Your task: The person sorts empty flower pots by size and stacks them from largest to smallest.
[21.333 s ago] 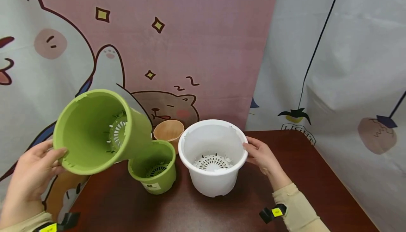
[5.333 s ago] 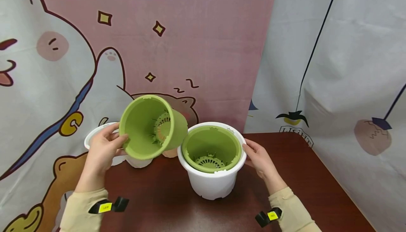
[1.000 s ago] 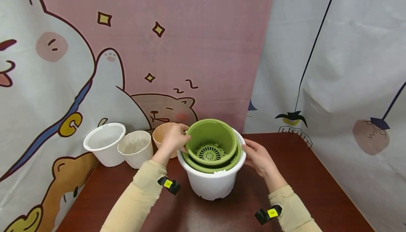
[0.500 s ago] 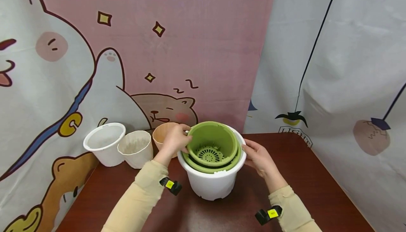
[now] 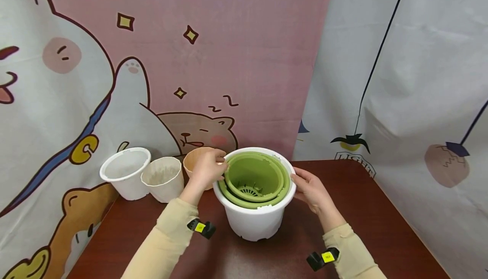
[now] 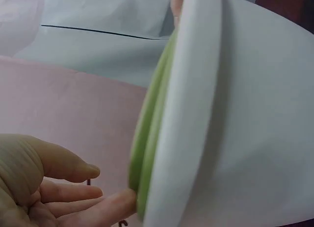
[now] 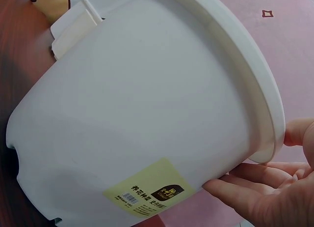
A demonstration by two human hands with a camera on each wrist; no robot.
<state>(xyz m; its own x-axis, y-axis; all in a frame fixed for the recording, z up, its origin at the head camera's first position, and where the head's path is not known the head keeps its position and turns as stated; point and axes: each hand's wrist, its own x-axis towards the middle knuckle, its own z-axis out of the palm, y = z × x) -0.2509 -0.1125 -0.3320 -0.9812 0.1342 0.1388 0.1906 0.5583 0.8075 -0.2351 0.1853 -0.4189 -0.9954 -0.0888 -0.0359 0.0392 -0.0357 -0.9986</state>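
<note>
A large white flowerpot [image 5: 254, 224] stands upright on the table, with a label on its side in the right wrist view. Nested inside it are a green flowerpot [image 5: 244, 203] and, innermost, a smaller green flowerpot [image 5: 253, 171] with a slotted bottom. My right hand [image 5: 312, 188] holds the white pot's right rim, thumb over the edge and fingers against the outer wall. At the left rim is my left hand [image 5: 207, 169]. In the left wrist view its thumb is apart from the rims, while an extended finger [image 6: 115, 207] touches the green rims.
To the left stand a white pot [image 5: 131, 188], a cream pot [image 5: 165, 190] with a wavy rim, and an orange-tan pot [image 5: 193, 158] partly behind my left hand. The dark wooden table [image 5: 305, 245] meets a printed cloth [image 5: 259, 59] at the back.
Earlier, the left hand carried the smaller green flowerpot over and lowered it into the larger green one. Over the last half second it has sunk deeper and the left thumb has come off its rim.
</note>
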